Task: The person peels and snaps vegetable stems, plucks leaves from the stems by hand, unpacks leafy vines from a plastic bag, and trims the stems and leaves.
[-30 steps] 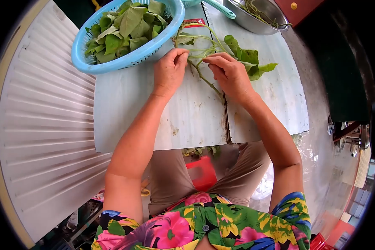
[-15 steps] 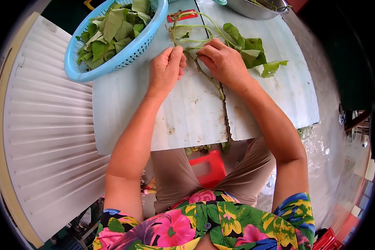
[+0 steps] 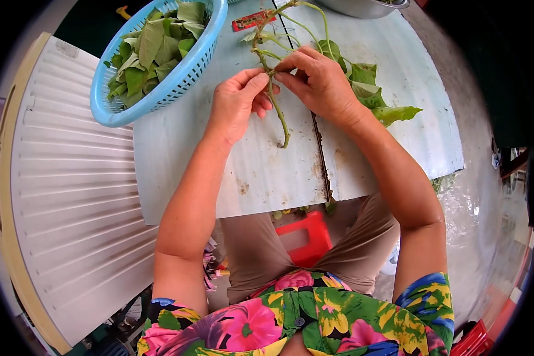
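Observation:
A long leafy vine (image 3: 282, 121) lies across the table in front of me, its bare brownish-green stem bent over at the top. My left hand (image 3: 241, 102) is closed around the stem near its middle, thumb against the fingers. Right beside it, my right hand (image 3: 321, 84) pinches the vine where a thin stalk seems to join; the fingertips hide the exact spot. Several green leaves (image 3: 369, 94) on thin stalks spread out beyond my right hand. The stem's lower end hangs free below my hands, pointing toward me.
A blue plastic basket (image 3: 120, 118) full of picked leaves stands at the table's left. At the back are a red packet (image 3: 253, 21) and a metal basin (image 3: 365, 8). The pale table (image 3: 261, 184) has a dark seam. Below its front edge is a red stool (image 3: 319, 240).
The vine has been raised and turned, so its lower stem now hangs more upright between my hands. My left hand has shifted right to grip the stem, close to my right fingertips.

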### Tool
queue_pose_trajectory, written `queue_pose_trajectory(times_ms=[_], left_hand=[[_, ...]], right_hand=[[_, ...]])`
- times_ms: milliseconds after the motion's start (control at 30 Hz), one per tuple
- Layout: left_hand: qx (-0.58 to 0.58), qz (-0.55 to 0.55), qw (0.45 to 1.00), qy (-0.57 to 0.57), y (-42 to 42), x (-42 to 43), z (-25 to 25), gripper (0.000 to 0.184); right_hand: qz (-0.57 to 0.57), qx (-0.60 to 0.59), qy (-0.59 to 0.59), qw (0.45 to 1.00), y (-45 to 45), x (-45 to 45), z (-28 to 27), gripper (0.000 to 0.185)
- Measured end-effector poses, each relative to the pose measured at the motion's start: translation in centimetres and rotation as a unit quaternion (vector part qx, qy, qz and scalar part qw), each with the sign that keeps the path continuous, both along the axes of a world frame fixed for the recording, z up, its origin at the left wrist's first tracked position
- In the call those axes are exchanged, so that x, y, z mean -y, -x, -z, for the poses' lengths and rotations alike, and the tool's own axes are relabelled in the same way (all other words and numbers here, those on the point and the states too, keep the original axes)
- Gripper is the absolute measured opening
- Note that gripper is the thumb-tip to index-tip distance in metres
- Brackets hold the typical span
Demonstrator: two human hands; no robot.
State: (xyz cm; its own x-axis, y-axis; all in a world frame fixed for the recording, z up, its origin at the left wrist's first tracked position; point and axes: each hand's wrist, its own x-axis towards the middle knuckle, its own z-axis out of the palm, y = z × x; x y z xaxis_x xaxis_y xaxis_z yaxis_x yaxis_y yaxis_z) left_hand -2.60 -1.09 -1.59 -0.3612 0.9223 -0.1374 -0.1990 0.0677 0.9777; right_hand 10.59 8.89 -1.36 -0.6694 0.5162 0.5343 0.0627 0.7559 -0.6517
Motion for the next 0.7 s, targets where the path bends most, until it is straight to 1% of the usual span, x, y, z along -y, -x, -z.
queue_pose_trajectory(times_ms=[133, 233, 300, 333, 400, 433, 500, 600, 700], left_hand=[[0.038, -0.041, 0.998, 0.006, 0.1, -0.1, 0.1, 0.017], [0.060, -0.041, 0.997, 0.007, 0.5, -0.1, 0.0, 0.017], [0.059, -0.043, 0.997, 0.006, 0.5, -0.1, 0.1, 0.016], [0.058, -0.046, 0.997, 0.004, 0.4, -0.1, 0.1, 0.016], [0.055, -0.055, 0.997, 0.002, 0.2, -0.2, 0.1, 0.015], [0.053, -0.063, 0.997, 0.000, 0.0, -0.2, 0.1, 0.014], [0.038, -0.065, 0.997, 0.009, -0.2, -0.3, 0.0, 0.013], [0.012, -0.074, 0.997, 0.025, -0.5, -0.3, -0.1, 0.013], [-0.009, -0.080, 0.996, 0.031, -0.7, -0.3, -0.1, 0.013]], right_hand=[[-0.025, 0.004, 0.001, 1.000, 0.0, 0.3, 0.1, 0.009], [-0.024, 0.030, -0.006, 0.999, 0.0, 0.6, 0.1, 0.010], [-0.016, 0.039, -0.047, 0.998, 0.0, 0.7, 0.2, 0.010], [-0.017, 0.039, -0.047, 0.998, 0.0, 0.9, 0.1, 0.010], [0.014, 0.062, -0.119, 0.991, 0.0, 1.3, 0.0, 0.010], [0.014, 0.062, -0.118, 0.991, -0.1, 1.4, 0.0, 0.010], [0.024, 0.076, -0.168, 0.983, -0.1, 1.6, 0.0, 0.012], [0.026, 0.094, -0.204, 0.974, -0.2, 1.8, -0.1, 0.013], [0.025, 0.117, -0.210, 0.970, -0.4, 2.1, -0.3, 0.013]])
